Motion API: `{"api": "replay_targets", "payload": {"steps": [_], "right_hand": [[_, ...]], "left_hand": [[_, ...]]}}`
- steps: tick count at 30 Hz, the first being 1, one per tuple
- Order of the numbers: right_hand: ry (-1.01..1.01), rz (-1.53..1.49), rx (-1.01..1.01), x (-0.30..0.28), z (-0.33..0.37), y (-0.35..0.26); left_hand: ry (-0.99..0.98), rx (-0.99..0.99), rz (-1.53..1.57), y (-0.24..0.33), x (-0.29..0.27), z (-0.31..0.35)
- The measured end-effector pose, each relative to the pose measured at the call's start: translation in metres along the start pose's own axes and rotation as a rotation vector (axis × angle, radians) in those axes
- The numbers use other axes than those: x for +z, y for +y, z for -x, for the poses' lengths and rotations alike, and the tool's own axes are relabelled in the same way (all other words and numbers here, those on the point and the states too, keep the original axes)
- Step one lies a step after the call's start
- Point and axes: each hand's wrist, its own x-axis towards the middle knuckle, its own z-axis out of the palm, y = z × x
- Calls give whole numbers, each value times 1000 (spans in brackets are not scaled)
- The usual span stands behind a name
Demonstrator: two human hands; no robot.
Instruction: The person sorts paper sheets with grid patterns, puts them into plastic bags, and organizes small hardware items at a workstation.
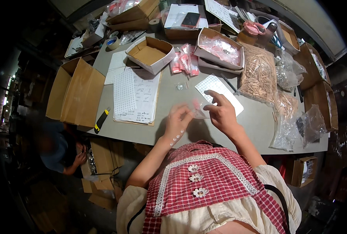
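My left hand [178, 119] pinches a small clear plastic bag [199, 110] with a pink-red patch, held just above the table. Several small round white stickers [177, 137] are stuck along my left wrist. At the bag's right side is my right hand [224, 115], its index finger and thumb spread apart and its other fingers partly hidden. Beyond that hand lies a white sheet of round stickers [210, 84]. A tiny clear packet with small parts [180, 86] rests on the table farther off.
An open empty carton [152, 54], pink-topped bags [185, 60] and a carton of filled bags [220, 48] stand at the back. Right is a large bag of wooden dowels [257, 70]. Left are papers [138, 93], a yellow utility knife [102, 120] and another person [58, 146].
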Motion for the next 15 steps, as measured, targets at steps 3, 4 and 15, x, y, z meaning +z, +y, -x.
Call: {"api": "replay_targets", "payload": {"steps": [3, 4, 15], "right_hand": [[-54, 91, -20, 5, -1, -2], [-108, 31, 44, 10, 1, -1], [-13, 76, 64, 20, 5, 3]], "left_hand": [[-44, -70, 160, -15, 1, -2], [-48, -95, 226, -16, 2, -2], [-181, -287, 691, 23, 2, 2]]}}
